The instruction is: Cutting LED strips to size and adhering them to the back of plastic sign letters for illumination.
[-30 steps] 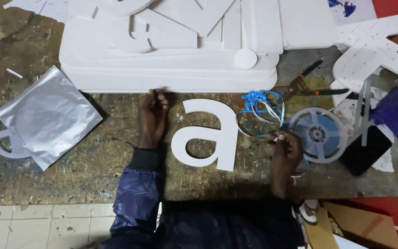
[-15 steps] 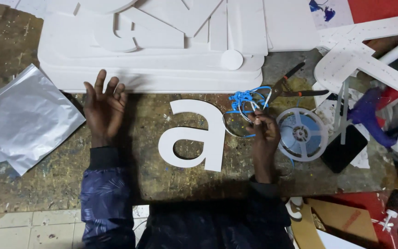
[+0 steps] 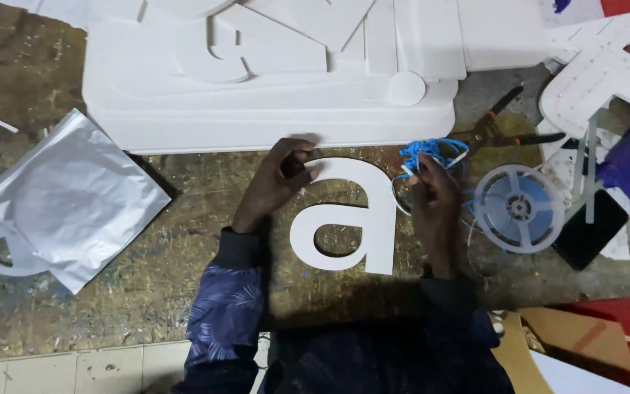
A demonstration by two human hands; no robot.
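Observation:
A white cut-out letter shape [image 3: 373, 226] lies flat on the worn wooden table, right in front of me. My left hand [image 3: 275, 182] rests on its upper left tip, fingers curled over the edge. My right hand [image 3: 432, 197] sits at the shape's upper right and pinches a tangle of blue and white strip [image 3: 432, 153]. A round plastic reel [image 3: 519, 208] with a blue centre lies just right of that hand.
A big stack of white foam-board cut-outs [image 3: 271, 80] fills the far side. A silver foil bag [image 3: 67, 201] over a white reel lies at the left. Pliers [image 3: 501, 131], a dark phone [image 3: 592, 230], perforated white pieces [image 3: 607, 66] and cardboard [image 3: 570, 335] crowd the right.
My left hand has moved right from the bare table and closed onto the letter's top edge. My right hand has lifted slightly toward the blue strip tangle.

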